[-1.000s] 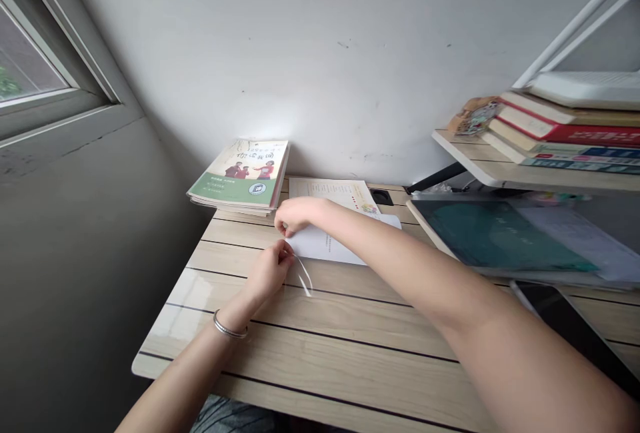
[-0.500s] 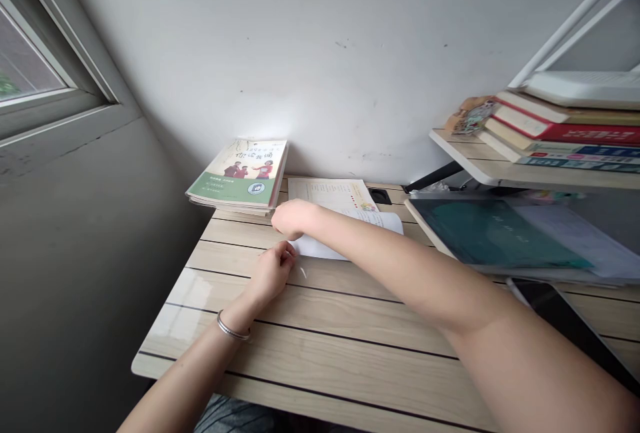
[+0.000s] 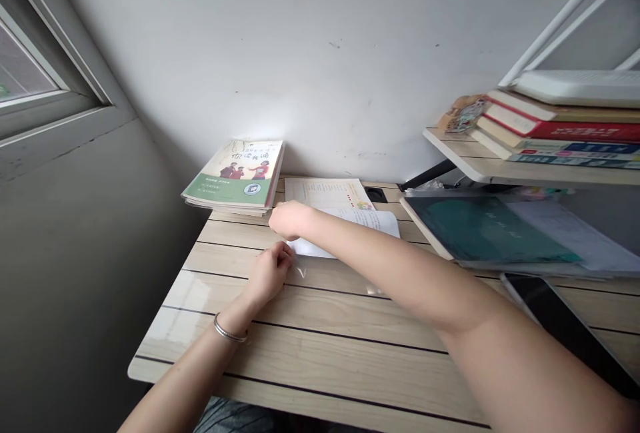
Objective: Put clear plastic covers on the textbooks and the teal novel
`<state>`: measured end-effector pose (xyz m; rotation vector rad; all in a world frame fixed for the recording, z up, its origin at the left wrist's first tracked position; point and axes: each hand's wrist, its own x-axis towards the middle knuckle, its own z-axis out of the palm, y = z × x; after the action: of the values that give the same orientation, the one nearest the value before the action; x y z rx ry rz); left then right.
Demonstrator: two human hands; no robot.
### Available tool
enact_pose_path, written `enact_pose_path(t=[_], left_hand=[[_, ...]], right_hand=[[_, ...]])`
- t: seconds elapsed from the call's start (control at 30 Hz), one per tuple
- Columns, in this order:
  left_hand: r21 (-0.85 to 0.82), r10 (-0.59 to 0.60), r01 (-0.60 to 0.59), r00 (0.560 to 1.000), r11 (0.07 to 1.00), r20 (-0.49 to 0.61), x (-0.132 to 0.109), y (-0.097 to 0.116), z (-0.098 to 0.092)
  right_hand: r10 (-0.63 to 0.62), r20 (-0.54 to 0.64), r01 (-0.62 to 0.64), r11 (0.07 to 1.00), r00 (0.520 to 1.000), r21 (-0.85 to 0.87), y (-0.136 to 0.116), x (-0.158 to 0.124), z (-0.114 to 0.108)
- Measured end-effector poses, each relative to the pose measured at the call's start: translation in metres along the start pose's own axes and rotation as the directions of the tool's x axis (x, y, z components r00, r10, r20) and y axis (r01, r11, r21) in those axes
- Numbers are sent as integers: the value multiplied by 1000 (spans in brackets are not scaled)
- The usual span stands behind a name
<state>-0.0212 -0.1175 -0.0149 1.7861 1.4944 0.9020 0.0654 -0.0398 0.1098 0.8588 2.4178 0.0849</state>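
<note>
While the left hand, pinched closed, seems to hold clear film, the right hand curls, grip hidden, at the open booklet lying beneath its wrist; light, even tension should prevent creases.

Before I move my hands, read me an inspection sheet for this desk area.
Surface: wood-look desk with dark seams.
Work items: open booklet, one page curled; apparently clear film at its near edge.
Clutter: booklet stack left; teal folder and black-screened phone or tablet right.
Grips: left hand at the open booklet's near left corner, right hand just beyond; fingertip holds unclear.
Cables: nothing clearly seen.
Surroundings: wall, window, shelf.
</note>
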Motion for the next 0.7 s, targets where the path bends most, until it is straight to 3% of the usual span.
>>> enact_pose_path(t=[0.23,0.7], left_hand=[[49,-29,29,1000,998,3,-1,8,-2],[60,-26,25,1000,998,4,-2,9,-2]], right_hand=[[-67,32,63,991,997,115,13,-11,0],[-35,51,31,997,998,72,6,-4,-1]])
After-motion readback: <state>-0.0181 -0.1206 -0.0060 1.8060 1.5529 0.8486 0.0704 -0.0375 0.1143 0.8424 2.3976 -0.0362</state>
